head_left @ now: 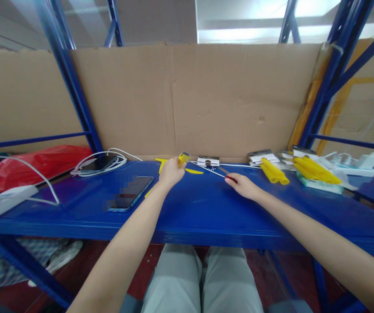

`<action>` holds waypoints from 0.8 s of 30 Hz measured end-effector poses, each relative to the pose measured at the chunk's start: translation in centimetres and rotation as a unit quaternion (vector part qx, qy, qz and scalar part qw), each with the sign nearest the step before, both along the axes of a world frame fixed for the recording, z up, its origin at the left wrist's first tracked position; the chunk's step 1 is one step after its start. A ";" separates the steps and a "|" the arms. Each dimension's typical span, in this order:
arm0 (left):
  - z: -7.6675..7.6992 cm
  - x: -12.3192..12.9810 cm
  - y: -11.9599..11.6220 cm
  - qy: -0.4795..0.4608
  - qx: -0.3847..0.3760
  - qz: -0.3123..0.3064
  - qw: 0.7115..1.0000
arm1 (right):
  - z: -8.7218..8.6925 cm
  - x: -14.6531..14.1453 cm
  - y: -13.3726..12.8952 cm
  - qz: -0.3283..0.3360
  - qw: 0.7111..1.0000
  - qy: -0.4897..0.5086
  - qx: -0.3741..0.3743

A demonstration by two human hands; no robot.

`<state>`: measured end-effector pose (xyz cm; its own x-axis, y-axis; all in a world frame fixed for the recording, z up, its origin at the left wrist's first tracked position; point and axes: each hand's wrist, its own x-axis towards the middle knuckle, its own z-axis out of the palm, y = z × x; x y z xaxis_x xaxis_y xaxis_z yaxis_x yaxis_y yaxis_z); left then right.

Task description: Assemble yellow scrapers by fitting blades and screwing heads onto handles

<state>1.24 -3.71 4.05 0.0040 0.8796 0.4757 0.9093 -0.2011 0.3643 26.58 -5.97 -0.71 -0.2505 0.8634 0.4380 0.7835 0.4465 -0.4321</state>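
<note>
Overhead light (314, 11) glares at upper right, while edges look stretched and blurred.

Cardboard (239, 95) stands along the table's (200, 211) back edge. A bag (40, 165) lies toward the back left corner, a cable (78, 171) just right of it. Nearer the front edge lies a phone (131, 194). A screwdriver (211, 170) runs from the right hand (244, 186) toward a piece (183, 158) in the left hand (171, 172). Tubes (273, 171) lie toward the back right corner.

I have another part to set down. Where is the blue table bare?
The blue table is bare between the left forearm and right forearm, in front of the rod; between the red bag and nearer phone; between right forearm and yellow tubes. Crowded: along the cardboard, and at the far left.
</note>
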 end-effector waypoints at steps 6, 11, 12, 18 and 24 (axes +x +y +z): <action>0.0 0.0 0.1 -0.009 0.004 -0.003 1.000 | -0.6 0.4 0.4 -0.046 0.997 0.054 0.004; -0.1 -0.1 0.2 -0.011 0.007 -0.010 1.000 | -0.7 0.8 0.6 -0.025 0.996 0.080 0.037; -0.1 -0.1 0.3 -0.011 0.006 -0.009 1.000 | -0.7 0.9 0.7 -0.021 0.996 0.082 0.036; -0.2 -0.1 0.3 -0.011 0.011 -0.012 1.000 | -0.9 1.3 1.3 0.013 0.994 0.103 -0.017; 0.0 0.0 0.1 -0.013 0.010 -0.007 1.000 | -1.5 1.4 1.7 -0.004 0.991 0.131 0.011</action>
<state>1.20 -3.58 4.00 0.0042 0.8695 0.4940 0.8965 -0.2221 0.3833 27.98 -4.25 -2.22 -0.1187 0.8548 0.5052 0.6502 0.4514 -0.6111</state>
